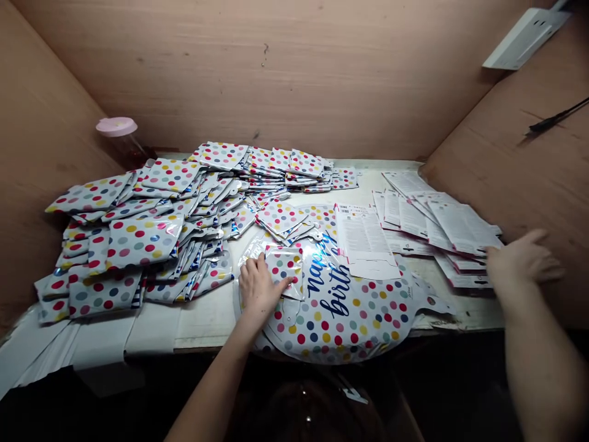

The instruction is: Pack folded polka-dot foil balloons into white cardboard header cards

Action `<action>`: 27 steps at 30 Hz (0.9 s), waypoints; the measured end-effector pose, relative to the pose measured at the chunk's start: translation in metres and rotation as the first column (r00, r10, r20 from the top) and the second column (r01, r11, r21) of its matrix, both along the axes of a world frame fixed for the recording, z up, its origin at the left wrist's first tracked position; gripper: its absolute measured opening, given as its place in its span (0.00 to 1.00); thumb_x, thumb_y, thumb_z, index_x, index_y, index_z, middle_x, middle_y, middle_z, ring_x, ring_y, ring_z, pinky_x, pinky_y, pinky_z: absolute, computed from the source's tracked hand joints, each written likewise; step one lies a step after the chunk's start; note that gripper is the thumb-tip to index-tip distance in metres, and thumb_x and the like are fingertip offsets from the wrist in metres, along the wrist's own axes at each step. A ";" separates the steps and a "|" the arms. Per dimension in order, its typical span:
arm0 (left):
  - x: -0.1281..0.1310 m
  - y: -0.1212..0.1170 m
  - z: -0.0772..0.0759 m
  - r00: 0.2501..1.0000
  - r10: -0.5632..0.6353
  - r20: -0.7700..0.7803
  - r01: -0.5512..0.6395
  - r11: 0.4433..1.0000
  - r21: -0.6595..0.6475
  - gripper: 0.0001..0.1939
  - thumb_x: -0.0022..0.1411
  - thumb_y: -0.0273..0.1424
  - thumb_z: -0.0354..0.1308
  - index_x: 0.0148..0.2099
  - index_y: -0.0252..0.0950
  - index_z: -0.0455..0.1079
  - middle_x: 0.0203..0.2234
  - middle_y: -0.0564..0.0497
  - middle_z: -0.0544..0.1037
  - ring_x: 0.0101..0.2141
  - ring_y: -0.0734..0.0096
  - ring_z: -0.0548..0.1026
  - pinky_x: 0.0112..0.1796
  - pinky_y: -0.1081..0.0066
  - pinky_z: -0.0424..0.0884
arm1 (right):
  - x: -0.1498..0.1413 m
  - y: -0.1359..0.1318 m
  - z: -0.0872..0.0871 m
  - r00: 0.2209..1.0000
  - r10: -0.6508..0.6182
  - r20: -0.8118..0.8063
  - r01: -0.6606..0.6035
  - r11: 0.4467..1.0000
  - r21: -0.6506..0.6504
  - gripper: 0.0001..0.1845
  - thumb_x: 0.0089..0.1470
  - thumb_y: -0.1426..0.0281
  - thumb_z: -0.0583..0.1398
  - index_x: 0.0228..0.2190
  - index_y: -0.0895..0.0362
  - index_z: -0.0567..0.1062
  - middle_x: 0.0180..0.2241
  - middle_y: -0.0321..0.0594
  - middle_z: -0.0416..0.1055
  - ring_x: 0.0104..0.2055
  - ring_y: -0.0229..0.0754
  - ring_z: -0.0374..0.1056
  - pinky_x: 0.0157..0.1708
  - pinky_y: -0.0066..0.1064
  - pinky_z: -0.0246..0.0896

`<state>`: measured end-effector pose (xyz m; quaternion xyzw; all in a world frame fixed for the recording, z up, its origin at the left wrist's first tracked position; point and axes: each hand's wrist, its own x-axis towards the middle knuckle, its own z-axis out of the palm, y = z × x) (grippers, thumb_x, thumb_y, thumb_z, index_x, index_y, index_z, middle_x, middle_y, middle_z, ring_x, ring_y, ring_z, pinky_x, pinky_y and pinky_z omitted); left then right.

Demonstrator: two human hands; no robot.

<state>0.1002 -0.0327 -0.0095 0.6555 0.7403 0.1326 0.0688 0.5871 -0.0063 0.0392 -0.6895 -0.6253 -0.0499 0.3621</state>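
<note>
My left hand [261, 288] is on a folded polka-dot foil balloon [291, 267], thumb across its face and fingers along its left edge. Under it spreads a large flat foil balloon [340, 328] with "happy birth..." in blue letters, partly covered. A white printed card sleeve [365, 239] rests on this balloon's upper right. My right hand [519, 264], somewhat blurred, is at the right end of the stacked printed card sleeves [460, 224]. Its fingers are apart and point right, with nothing visible in them. Whether its thumb touches a sleeve I cannot tell.
Heaped folded polka-dot balloons [142, 242] cover the table's left side, with more stacked at the back [304, 162]. A pink-lidded clear cup [118, 132] stands in the back left corner. Wooden panels [299, 80] enclose the table; a white power strip [527, 40] hangs upper right.
</note>
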 end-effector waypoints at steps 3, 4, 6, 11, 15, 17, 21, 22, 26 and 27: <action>0.000 -0.001 0.000 1.000 0.012 0.003 -0.012 0.999 0.039 0.44 0.55 0.49 0.61 0.63 0.23 0.55 0.47 0.34 0.67 0.47 0.44 0.66 0.45 0.52 0.66 | -0.075 -0.015 -0.024 0.997 0.048 0.054 -0.047 0.999 -0.010 0.30 0.54 0.46 0.56 0.41 0.60 0.76 0.49 0.63 0.70 0.55 0.64 0.64 0.49 0.57 0.59; 0.001 -0.001 0.001 1.000 0.026 0.012 -0.027 0.997 0.067 0.43 0.56 0.48 0.60 0.63 0.23 0.55 0.48 0.33 0.66 0.48 0.42 0.66 0.46 0.51 0.66 | -0.102 -0.021 -0.036 0.988 0.137 0.071 -0.133 0.989 -0.068 0.29 0.49 0.45 0.61 0.40 0.56 0.77 0.48 0.55 0.72 0.54 0.59 0.66 0.49 0.51 0.63; 0.005 -0.005 0.007 0.996 0.015 0.091 -0.029 0.987 0.156 0.39 0.58 0.45 0.60 0.64 0.26 0.55 0.51 0.33 0.65 0.50 0.41 0.64 0.48 0.47 0.64 | -0.148 -0.033 -0.062 0.926 0.361 0.108 -0.328 0.914 -0.239 0.36 0.44 0.48 0.66 0.51 0.54 0.72 0.57 0.50 0.65 0.59 0.57 0.62 0.55 0.50 0.62; 0.026 -0.028 0.027 0.637 -0.273 0.721 0.296 0.950 0.098 0.23 0.63 0.42 0.56 0.57 0.39 0.66 0.49 0.43 0.72 0.50 0.56 0.70 0.49 0.55 0.69 | -0.195 -0.061 -0.091 0.874 0.424 0.238 -0.402 0.905 -0.137 0.20 0.63 0.69 0.55 0.54 0.62 0.70 0.55 0.57 0.68 0.59 0.58 0.63 0.54 0.55 0.64; 0.048 -0.039 0.030 0.105 0.170 0.980 0.494 0.846 -0.200 0.23 0.61 0.44 0.59 0.53 0.34 0.70 0.46 0.41 0.77 0.46 0.58 0.76 0.51 0.57 0.69 | -0.204 -0.096 -0.064 0.812 0.482 0.330 -0.519 0.854 0.028 0.24 0.61 0.79 0.51 0.58 0.61 0.66 0.50 0.55 0.72 0.52 0.54 0.70 0.46 0.47 0.71; 0.058 -0.041 0.031 -0.125 0.371 0.920 0.554 0.796 -0.245 0.24 0.61 0.44 0.58 0.52 0.31 0.71 0.44 0.39 0.79 0.46 0.56 0.77 0.51 0.56 0.69 | -0.218 -0.118 -0.048 0.767 0.555 0.322 -0.597 0.801 0.038 0.27 0.60 0.79 0.52 0.61 0.59 0.62 0.47 0.52 0.75 0.47 0.53 0.72 0.44 0.45 0.71; 0.071 -0.047 0.034 -0.428 0.410 0.805 0.334 0.900 -0.280 0.18 0.60 0.37 0.62 0.49 0.31 0.73 0.39 0.42 0.82 0.45 0.55 0.78 0.50 0.57 0.71 | -0.262 -0.152 -0.032 0.816 0.571 0.089 -0.577 0.813 0.077 0.27 0.60 0.74 0.56 0.60 0.55 0.64 0.47 0.49 0.74 0.49 0.53 0.71 0.47 0.46 0.69; 0.072 -0.050 0.034 -0.464 0.368 0.805 0.245 0.927 -0.283 0.17 0.59 0.35 0.63 0.49 0.32 0.73 0.39 0.43 0.82 0.46 0.56 0.77 0.50 0.58 0.71 | -0.272 -0.155 -0.031 0.860 0.507 -0.057 -0.501 0.861 0.085 0.25 0.60 0.72 0.56 0.59 0.55 0.65 0.49 0.50 0.73 0.51 0.54 0.69 0.48 0.47 0.68; 0.065 -0.069 0.032 -0.394 0.209 0.895 0.099 0.978 -0.185 0.15 0.60 0.39 0.61 0.46 0.36 0.75 0.40 0.47 0.82 0.47 0.57 0.77 0.51 0.60 0.70 | -0.298 -0.148 -0.028 0.599 0.149 -0.787 -0.275 0.961 -0.027 0.18 0.63 0.65 0.54 0.53 0.53 0.68 0.51 0.50 0.70 0.49 0.50 0.71 0.44 0.42 0.72; 0.061 -0.074 0.029 -0.303 0.177 0.937 0.103 0.983 -0.152 0.15 0.61 0.40 0.60 0.45 0.36 0.76 0.39 0.47 0.82 0.47 0.57 0.77 0.51 0.61 0.70 | -0.301 -0.143 -0.027 0.434 0.081 -0.897 -0.268 0.962 -0.043 0.18 0.62 0.63 0.54 0.52 0.53 0.69 0.50 0.49 0.71 0.47 0.48 0.72 0.42 0.40 0.72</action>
